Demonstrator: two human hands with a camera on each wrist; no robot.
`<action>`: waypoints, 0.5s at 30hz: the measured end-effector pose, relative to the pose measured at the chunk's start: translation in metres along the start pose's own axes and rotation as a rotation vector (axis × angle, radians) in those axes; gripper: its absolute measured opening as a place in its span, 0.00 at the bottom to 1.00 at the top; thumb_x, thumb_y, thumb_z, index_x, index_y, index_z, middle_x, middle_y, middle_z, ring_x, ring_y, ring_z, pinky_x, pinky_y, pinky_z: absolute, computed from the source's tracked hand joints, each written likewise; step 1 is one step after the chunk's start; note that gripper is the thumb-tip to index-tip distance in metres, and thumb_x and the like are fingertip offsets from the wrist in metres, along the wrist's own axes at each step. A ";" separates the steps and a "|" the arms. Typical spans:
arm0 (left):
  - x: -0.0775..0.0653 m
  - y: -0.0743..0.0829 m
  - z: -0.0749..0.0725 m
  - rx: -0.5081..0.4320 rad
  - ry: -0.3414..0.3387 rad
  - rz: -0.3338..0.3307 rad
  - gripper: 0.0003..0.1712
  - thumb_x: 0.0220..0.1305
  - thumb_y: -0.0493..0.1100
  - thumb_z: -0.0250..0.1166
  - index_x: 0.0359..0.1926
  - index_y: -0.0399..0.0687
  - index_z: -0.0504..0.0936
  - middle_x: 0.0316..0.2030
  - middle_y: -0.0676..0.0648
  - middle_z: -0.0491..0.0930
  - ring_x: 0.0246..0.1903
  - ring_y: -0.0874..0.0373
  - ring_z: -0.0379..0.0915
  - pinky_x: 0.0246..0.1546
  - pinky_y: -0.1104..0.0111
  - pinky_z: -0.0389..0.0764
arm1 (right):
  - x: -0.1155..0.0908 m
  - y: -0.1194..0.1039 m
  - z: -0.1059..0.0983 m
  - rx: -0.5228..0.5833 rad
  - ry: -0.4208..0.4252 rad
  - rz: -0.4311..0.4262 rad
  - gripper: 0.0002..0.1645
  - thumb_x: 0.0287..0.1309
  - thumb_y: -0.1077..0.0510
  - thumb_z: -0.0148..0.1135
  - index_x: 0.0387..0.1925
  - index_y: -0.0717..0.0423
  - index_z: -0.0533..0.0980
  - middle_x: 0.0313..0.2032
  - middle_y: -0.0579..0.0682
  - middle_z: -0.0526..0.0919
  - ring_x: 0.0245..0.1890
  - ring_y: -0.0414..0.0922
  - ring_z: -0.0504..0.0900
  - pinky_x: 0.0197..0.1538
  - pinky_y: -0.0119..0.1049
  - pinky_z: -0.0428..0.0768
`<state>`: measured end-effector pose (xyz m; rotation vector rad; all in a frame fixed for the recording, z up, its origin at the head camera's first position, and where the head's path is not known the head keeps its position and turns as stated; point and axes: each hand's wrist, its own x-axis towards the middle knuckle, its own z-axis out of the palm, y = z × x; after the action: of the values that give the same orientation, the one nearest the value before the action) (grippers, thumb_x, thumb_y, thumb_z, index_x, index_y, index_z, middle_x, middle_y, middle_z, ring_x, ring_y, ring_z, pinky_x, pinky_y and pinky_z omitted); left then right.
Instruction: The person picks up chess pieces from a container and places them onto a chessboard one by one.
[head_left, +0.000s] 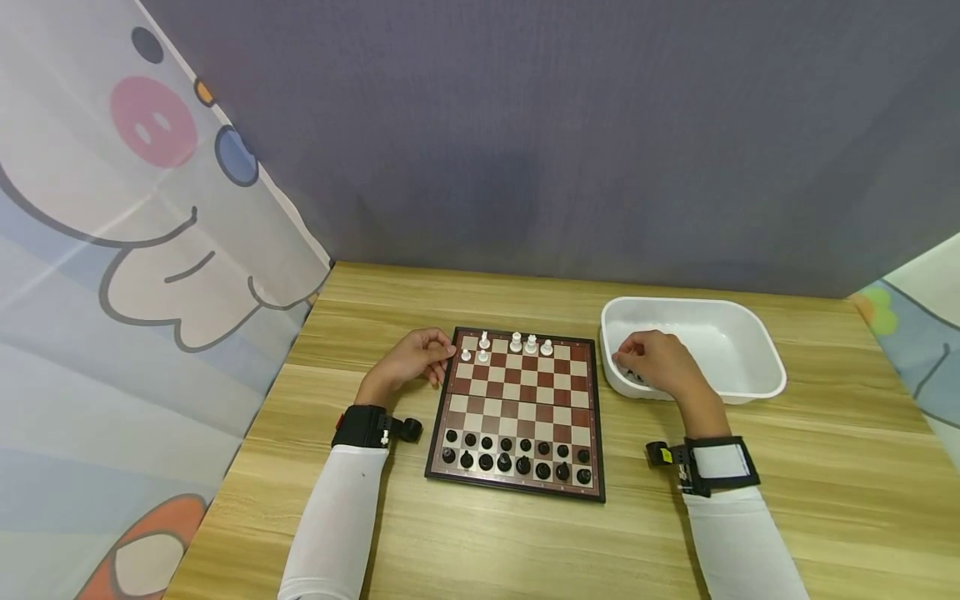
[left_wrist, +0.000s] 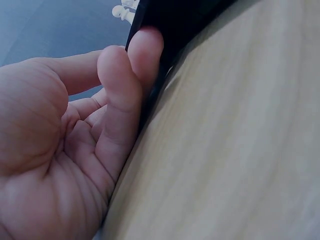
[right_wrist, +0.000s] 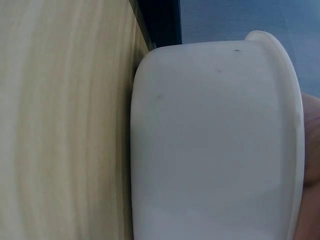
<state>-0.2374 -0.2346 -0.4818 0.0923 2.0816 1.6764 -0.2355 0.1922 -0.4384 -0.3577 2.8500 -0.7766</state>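
Note:
A chessboard (head_left: 517, 408) with a dark frame lies on the table. Small black chess pieces (head_left: 506, 461) fill its two near rows. Several white chess pieces (head_left: 532, 343) stand along the far side. My left hand (head_left: 412, 360) is at the board's far left corner, fingers loosely bent, fingertips touching the dark frame (left_wrist: 185, 25). To the right, my right hand (head_left: 660, 360) reaches over the near-left rim of a white plastic tub (head_left: 720, 342), fingers curled down inside. Small pieces show beneath that hand; whether its fingertips pinch one is hidden. The right wrist view shows mostly the tub's outer wall (right_wrist: 215, 140).
The wood-grain table (head_left: 390, 533) extends around the board and tub. A grey partition (head_left: 570, 150) rises behind it, and a cartoon-print cloth (head_left: 135, 275) hangs on the left. Another printed cloth (head_left: 911, 350) is at the right edge.

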 end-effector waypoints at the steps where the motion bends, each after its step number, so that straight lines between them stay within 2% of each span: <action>1: 0.000 0.000 0.000 -0.001 0.000 -0.002 0.10 0.77 0.40 0.59 0.49 0.36 0.75 0.25 0.48 0.78 0.19 0.58 0.77 0.21 0.71 0.84 | 0.000 0.000 0.000 -0.001 -0.002 0.001 0.11 0.66 0.53 0.64 0.38 0.58 0.84 0.29 0.51 0.83 0.28 0.44 0.75 0.31 0.35 0.71; 15: -0.001 0.001 0.000 -0.001 0.000 0.003 0.10 0.77 0.40 0.59 0.49 0.36 0.75 0.25 0.48 0.78 0.19 0.58 0.77 0.21 0.70 0.84 | 0.001 0.002 0.001 0.001 -0.014 -0.019 0.10 0.67 0.56 0.63 0.36 0.58 0.84 0.27 0.50 0.83 0.26 0.43 0.75 0.30 0.35 0.71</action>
<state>-0.2370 -0.2346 -0.4809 0.0955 2.0824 1.6791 -0.2363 0.1926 -0.4404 -0.3898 2.8367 -0.7760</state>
